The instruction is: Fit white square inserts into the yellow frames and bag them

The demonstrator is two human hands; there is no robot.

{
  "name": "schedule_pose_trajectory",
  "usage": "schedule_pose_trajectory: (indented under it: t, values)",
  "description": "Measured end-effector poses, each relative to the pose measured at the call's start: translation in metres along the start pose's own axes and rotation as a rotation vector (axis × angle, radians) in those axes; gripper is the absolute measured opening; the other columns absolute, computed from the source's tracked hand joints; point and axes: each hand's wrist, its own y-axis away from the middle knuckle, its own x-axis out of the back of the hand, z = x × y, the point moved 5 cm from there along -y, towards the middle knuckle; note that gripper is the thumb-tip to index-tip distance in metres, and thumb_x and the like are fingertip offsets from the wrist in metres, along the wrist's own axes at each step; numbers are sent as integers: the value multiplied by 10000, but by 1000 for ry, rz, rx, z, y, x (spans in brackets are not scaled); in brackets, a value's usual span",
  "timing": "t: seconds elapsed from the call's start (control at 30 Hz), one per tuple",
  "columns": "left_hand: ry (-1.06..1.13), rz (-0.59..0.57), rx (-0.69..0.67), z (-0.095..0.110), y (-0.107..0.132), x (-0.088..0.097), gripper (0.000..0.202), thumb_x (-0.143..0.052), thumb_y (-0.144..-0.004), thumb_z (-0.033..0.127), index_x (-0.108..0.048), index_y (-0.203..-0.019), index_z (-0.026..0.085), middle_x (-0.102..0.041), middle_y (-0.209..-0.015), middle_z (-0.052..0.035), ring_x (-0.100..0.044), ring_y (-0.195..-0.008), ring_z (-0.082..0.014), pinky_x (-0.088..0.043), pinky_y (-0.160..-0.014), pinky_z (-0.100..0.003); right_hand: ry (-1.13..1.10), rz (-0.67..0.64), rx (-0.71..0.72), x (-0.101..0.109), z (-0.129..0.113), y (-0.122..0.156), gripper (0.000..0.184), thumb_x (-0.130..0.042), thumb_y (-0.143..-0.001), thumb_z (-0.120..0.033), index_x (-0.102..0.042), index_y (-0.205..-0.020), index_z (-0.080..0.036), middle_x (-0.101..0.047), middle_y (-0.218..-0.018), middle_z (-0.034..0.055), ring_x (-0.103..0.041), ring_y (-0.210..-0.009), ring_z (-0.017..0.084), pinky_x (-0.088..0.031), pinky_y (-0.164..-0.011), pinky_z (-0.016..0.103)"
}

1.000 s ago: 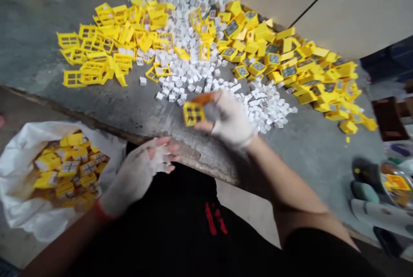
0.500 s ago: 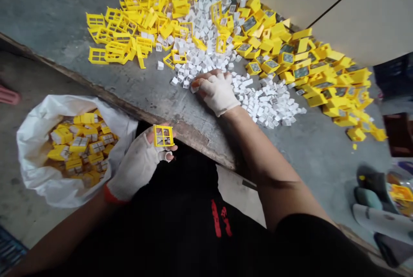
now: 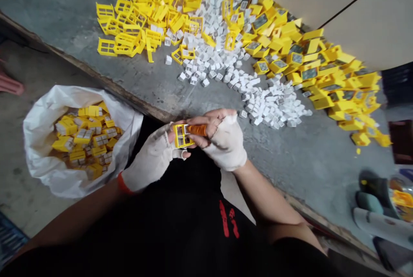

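My left hand [image 3: 156, 152], in a white fingerless glove with an orange cuff, is closed on a small yellow four-pane window frame [image 3: 183, 136] just off the table edge. My right hand [image 3: 222, 139], gloved the same way, has its fingertips pinched against the frame's right side. An orange-brown wrap [image 3: 197, 130] covers one of its fingers. A pale bit shows at that fingertip, too small to make out. Beyond both hands, small white cubes [image 3: 271, 105] lie heaped on the grey table [image 3: 142, 79].
Yellow window frames [image 3: 129, 23] are piled at the table's far left. Hollow yellow blocks [image 3: 309, 70] spread along the right. A white sack [image 3: 35, 139] of yellow-and-white pieces [image 3: 84, 135] stands below the table edge at left. Containers and a phone-like dark slab [image 3: 392, 253] are at lower right.
My right hand has come back from the white cubes to the yellow frame and now touches it. My left hand, still holding the frame, appears slightly further right as the view has shifted.
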Motion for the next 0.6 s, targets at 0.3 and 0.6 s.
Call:
schedule_pose_trajectory:
  t: [0.3,0.6]
  values:
    - [94,52,-20,7,0,12,327,-915,-944,436,-853,-1194,234,-858,-1112,-79,-814,-880,-260,-632,-665,-324,-102,-141,-189,-6,46,-21,334,-579,-1163,-479,-875,-1239,-345,-838,-1375,54,-754,-1196,301,-588,-1031,512]
    - [-34,210,-109,22,2,30,330,-906,-926,402,-840,-1194,221,-849,-1107,-83,-817,-893,-267,-666,-691,-347,468,-423,-383,-36,115,-105,196,-673,-1050,-249,-848,-1134,-225,-852,-1183,138,-678,-1289,408,-430,-1162,645]
